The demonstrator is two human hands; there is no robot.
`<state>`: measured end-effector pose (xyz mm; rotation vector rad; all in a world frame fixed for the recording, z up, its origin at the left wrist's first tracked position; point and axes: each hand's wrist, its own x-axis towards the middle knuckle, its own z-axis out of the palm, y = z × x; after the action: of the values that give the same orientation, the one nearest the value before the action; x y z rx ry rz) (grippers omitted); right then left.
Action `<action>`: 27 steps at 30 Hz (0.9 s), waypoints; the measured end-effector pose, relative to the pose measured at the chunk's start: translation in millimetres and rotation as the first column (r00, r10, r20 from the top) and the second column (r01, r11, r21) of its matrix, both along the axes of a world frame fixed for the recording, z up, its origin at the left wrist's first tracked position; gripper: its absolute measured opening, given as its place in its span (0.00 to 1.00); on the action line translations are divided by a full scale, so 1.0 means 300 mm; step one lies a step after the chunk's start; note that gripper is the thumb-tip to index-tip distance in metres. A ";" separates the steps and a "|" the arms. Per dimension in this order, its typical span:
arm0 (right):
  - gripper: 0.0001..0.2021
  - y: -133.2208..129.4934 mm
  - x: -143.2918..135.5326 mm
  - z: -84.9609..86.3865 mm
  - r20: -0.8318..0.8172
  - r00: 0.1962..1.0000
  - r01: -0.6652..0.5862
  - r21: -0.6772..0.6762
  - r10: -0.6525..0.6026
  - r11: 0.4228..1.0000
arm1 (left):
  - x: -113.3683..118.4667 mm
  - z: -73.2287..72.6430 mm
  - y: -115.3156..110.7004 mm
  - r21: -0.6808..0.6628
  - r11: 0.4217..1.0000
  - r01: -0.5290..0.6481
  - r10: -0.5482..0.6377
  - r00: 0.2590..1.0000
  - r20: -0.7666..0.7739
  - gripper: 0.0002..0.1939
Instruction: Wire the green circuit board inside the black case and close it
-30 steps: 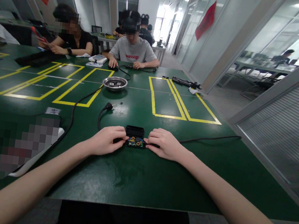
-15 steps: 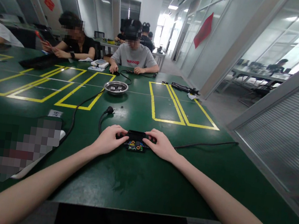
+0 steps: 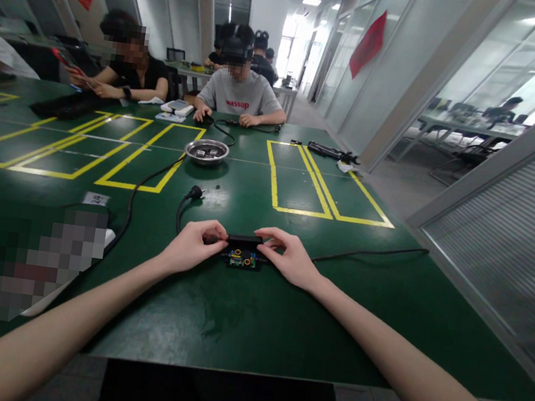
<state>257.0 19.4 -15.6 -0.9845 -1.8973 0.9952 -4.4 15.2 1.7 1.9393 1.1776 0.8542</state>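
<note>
My left hand (image 3: 198, 244) and my right hand (image 3: 289, 260) pinch the two ends of a black plastic cover (image 3: 245, 241) between thumb and fingers. The cover is held tilted just behind and above a circuit board (image 3: 242, 259). Copper-coloured ring coils, blue and green parts show on the board, which sits in a black lower shell on the table. Power cords run out from both sides of the shell. One ends in a black plug (image 3: 194, 192) beyond my left hand; the other cable (image 3: 373, 254) stretches to the right.
A steel bowl (image 3: 205, 161) with metal parts stands beyond the plug. A blurred-out white-edged object (image 3: 47, 263) lies at left. Yellow tape outlines (image 3: 300, 212) mark the green table (image 3: 241, 328). A folded black tripod-like item (image 3: 330, 151) lies far right. Co-workers (image 3: 240, 88) sit opposite.
The black cover has tilted, so its inner face shows less and its edge shows more. My right fingers have shifted to its top edge. The camera view has moved slightly.
</note>
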 end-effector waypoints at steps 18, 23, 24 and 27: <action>0.08 -0.009 0.021 -0.005 0.089 0.985 -0.169 0.350 0.147 0.921 | -0.020 0.029 -0.004 0.037 0.976 0.216 -0.215 0.976 -0.036 0.09; 0.09 -0.012 0.024 -0.004 0.161 0.973 -0.220 0.417 0.166 0.882 | -0.020 0.022 -0.018 0.100 0.952 0.291 -0.276 0.951 -0.138 0.17; 0.09 -0.012 0.024 -0.003 0.163 0.972 -0.222 0.425 0.166 0.877 | -0.018 0.019 -0.020 0.107 0.954 0.279 -0.261 0.953 -0.157 0.18; 0.09 -0.013 0.023 -0.003 0.161 0.974 -0.216 0.441 0.159 0.871 | -0.010 0.011 -0.026 0.138 0.960 0.242 -0.215 0.959 -0.184 0.17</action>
<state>264.0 15.4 -16.5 -0.5985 -2.2245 0.5523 -7.3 7.4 4.9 2.2644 0.9759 0.6896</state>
